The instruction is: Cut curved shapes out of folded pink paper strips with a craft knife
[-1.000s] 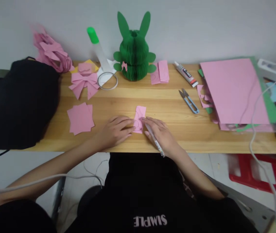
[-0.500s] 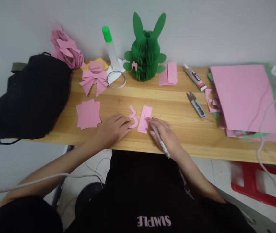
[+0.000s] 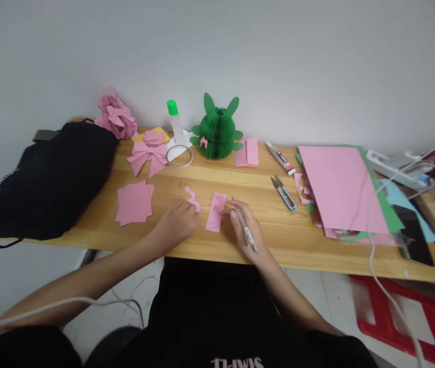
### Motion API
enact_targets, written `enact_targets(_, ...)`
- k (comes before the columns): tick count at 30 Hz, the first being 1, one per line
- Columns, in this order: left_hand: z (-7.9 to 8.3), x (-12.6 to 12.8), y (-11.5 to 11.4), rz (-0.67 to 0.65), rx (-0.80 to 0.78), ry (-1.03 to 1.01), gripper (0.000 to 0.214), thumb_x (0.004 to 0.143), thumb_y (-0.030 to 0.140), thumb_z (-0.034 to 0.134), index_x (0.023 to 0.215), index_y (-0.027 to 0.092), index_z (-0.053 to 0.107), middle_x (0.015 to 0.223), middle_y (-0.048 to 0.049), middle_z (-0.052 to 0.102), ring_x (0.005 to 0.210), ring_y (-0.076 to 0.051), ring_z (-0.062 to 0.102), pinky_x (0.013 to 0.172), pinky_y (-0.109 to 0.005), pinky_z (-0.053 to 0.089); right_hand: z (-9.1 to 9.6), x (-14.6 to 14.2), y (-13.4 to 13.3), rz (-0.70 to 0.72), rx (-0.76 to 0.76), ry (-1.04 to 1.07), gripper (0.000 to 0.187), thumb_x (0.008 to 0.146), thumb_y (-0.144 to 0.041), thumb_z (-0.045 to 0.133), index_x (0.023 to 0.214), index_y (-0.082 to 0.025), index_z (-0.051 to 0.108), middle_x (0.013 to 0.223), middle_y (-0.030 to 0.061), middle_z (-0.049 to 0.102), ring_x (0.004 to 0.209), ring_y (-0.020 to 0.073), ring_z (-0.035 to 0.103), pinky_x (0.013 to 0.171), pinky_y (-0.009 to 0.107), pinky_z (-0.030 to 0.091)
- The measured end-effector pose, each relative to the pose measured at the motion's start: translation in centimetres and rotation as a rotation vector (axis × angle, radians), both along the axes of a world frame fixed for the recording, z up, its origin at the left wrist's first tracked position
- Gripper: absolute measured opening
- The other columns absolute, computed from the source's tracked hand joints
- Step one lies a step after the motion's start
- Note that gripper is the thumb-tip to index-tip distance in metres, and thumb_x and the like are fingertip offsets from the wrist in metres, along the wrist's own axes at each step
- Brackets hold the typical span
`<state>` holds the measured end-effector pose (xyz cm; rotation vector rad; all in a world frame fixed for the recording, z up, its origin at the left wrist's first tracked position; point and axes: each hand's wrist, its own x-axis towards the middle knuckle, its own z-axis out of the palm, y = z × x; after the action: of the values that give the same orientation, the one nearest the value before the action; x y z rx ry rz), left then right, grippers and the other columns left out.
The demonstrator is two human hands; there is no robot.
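Observation:
My left hand (image 3: 179,222) is closed, its fingertips pinching a small curved pink paper cutout (image 3: 193,199) lifted just off the wooden table (image 3: 240,240). My right hand (image 3: 245,229) grips a pen (image 3: 243,225) and rests by the right edge of a small folded pink paper piece (image 3: 216,212) lying flat. The cutout sits a little left of that piece, apart from it.
Left lies a black bag (image 3: 45,181) and a stack of pink squares (image 3: 134,203). At the back are pink bows (image 3: 149,153), a tape ring (image 3: 179,156), a glue bottle (image 3: 174,122), a green paper rabbit (image 3: 218,130). Snips (image 3: 282,192), glue tube (image 3: 280,157) and pink sheets (image 3: 340,186) lie right.
My left hand pulled the curved cutout off the folded piece and carried it leftward. My head rose and tilted, so the table looks smaller. My right hand stayed with the pen.

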<state>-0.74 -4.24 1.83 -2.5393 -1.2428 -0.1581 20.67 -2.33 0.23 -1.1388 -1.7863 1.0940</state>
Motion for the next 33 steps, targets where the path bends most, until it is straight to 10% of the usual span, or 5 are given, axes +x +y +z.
enact_targets(19,-0.4,1.5,-1.0,0.197,-0.301,-0.317,0.029,0.086,0.028,0.069,0.113,0.018,0.068,0.129,-0.0155,0.060,0.123,-0.033,0.053,0.104,-0.049,0.043,-0.6,-2.1,7.9,-0.036,-0.211,-0.031,0.034,0.068,-0.020,0.055,0.100,-0.024,0.047,0.060,-0.0088,0.051,0.053,0.0137,0.049,0.056,0.026,0.036)
enact_targets(25,-1.1,1.6,-0.9,0.278,-0.338,-0.410,0.066,0.078,0.028,0.075,0.138,0.012,0.051,0.136,-0.0190,0.058,0.125,-0.036,0.054,0.103,-0.054,0.046,0.3,-2.0,8.7,0.130,-0.285,0.149,0.042,0.062,-0.028,0.068,0.096,-0.025,0.044,0.059,-0.0096,0.053,0.048,0.0112,0.047,0.050,0.024,0.037)
enact_targets(29,-0.4,2.4,0.7,0.393,-0.646,-0.916,0.072,0.081,0.038,0.066,0.144,0.012,0.043,0.141,-0.0210,0.055,0.127,-0.035,0.055,0.101,-0.051,0.048,2.8,0.2,9.6,0.143,-0.298,0.280,0.045,0.064,-0.037,0.075,0.095,-0.025,0.045,0.064,-0.0069,0.058,0.054,0.0107,0.051,0.056,0.026,0.041)
enact_targets(33,2.0,3.7,3.9,0.357,-0.874,-1.212,0.040,0.085,0.045,0.052,0.106,0.015,0.069,0.104,-0.0113,0.074,0.097,-0.025,0.069,0.085,-0.039,0.055,5.9,2.4,10.9,0.087,-0.299,0.374,0.045,0.065,-0.035,0.078,0.097,-0.026,0.048,0.067,-0.0084,0.057,0.060,0.0098,0.052,0.063,0.027,0.043)
